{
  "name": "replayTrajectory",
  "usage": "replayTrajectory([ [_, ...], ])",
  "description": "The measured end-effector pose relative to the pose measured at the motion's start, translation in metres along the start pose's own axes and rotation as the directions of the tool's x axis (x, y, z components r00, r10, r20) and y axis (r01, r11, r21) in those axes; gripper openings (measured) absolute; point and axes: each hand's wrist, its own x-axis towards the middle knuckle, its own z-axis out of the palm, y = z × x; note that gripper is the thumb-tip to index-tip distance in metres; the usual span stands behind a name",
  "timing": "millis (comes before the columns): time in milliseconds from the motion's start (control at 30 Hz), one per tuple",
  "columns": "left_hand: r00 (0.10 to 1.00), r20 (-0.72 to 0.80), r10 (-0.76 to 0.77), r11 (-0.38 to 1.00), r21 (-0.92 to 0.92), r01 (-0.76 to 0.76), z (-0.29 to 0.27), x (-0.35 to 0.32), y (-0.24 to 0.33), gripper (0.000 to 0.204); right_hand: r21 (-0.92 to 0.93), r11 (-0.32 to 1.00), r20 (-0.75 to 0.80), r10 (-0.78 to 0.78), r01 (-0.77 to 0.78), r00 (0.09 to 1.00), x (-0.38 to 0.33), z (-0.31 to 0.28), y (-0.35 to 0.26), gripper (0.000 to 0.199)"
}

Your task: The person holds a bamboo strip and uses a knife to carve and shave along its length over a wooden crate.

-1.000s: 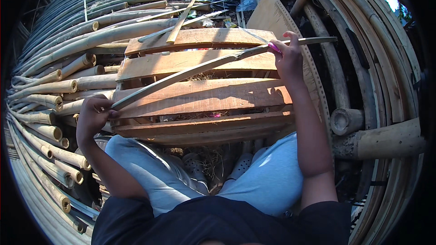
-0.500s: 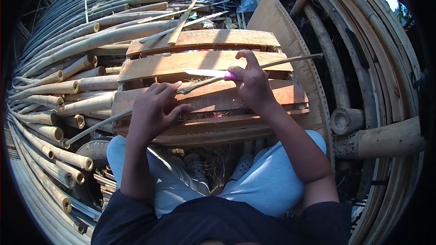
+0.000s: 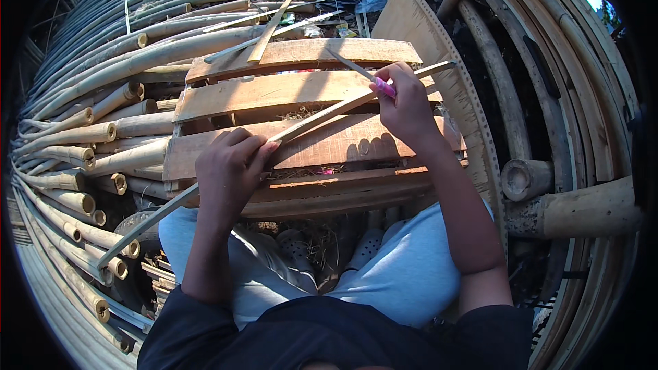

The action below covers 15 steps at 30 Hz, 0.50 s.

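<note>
Across the slatted wooden pallet (image 3: 301,92), the bamboo strip (image 3: 322,115) lies slantwise, left hand (image 3: 229,164) closed on its middle, right hand (image 3: 404,106) clenched around a pink-handled knife (image 3: 367,75) at its upper end; best pin the strip flat, blade angled shallow and away.

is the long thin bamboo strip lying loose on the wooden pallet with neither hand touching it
No, the left hand grips the long thin bamboo strip and the right hand presses a pink-handled knife against it.

My left hand (image 3: 229,164) grips a long bamboo strip (image 3: 308,123) lying slantwise over the wooden pallet (image 3: 301,96) — my right hand (image 3: 404,106) pinches a pink-handled knife (image 3: 367,75) against it, bamboo poles (image 3: 103,130) stacked to my left
</note>
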Motion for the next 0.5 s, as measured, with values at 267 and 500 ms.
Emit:
replayTrajectory([
  [267, 0.994, -0.009, -0.11, 0.991, -0.073, 0.109, 0.01, 0.001, -0.002, 0.018, -0.175, 0.917, 0.006, 0.365, -0.358, 0.931, 0.002, -0.042, 0.044, 0.022],
  [500, 0.997, -0.071, 0.007, 1.0, 0.015, -0.006, 0.013, 0.0, 0.004, 0.016, -0.189, 0.901, 0.096, 0.413, -0.39, 0.906, -0.004, -0.03, 0.029, 0.024],
])
